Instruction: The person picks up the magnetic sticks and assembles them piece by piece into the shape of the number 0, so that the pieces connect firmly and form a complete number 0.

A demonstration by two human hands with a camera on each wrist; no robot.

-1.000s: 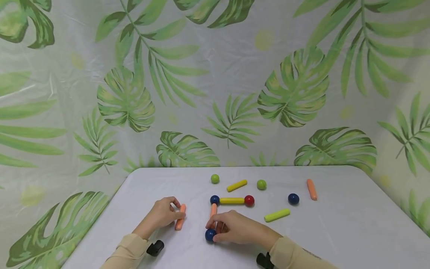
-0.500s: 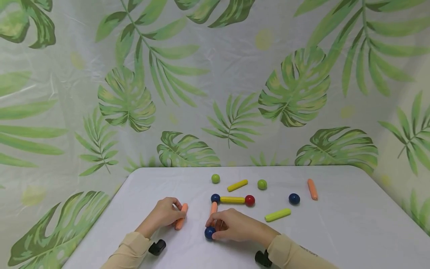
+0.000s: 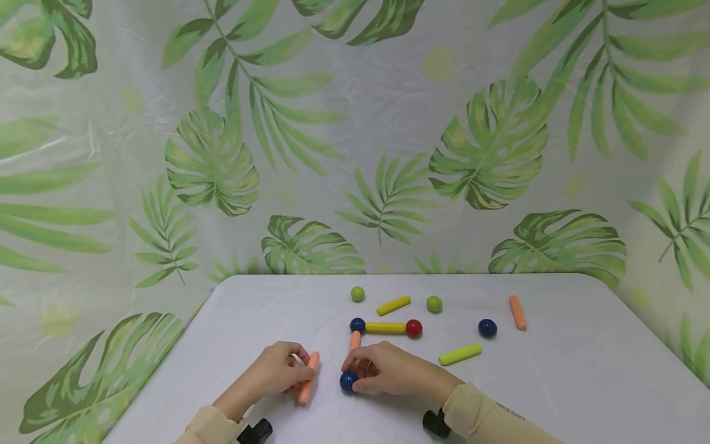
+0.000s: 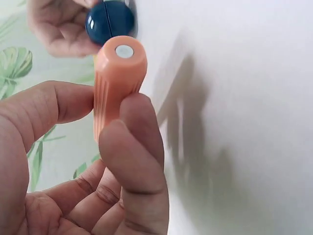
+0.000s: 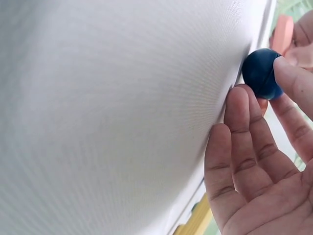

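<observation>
My left hand (image 3: 280,372) pinches an orange rod (image 4: 120,73) between thumb and fingers; a pale round disc shows in the rod's end. Just to its right, my right hand (image 3: 388,370) grips a dark blue ball (image 3: 348,381) by thumb and fingertips. A second orange rod (image 3: 355,340) runs from behind the right fingers up to another blue ball (image 3: 357,325). From that ball a yellow rod (image 3: 385,328) reaches across to a red ball (image 3: 413,328). In the right wrist view, the gripped blue ball (image 5: 261,73) shows a seam line.
Loose on the white table (image 3: 566,382) lie two green balls (image 3: 357,293), a yellow rod (image 3: 394,305), a yellow-green rod (image 3: 460,354), a blue ball (image 3: 487,328) and an orange rod (image 3: 518,312). Behind stands a leaf-patterned curtain (image 3: 310,154).
My left hand has moved right and nearer the body, with the orange rod in its fingers. The right hand keeps hold of the blue ball, shifted only slightly.
</observation>
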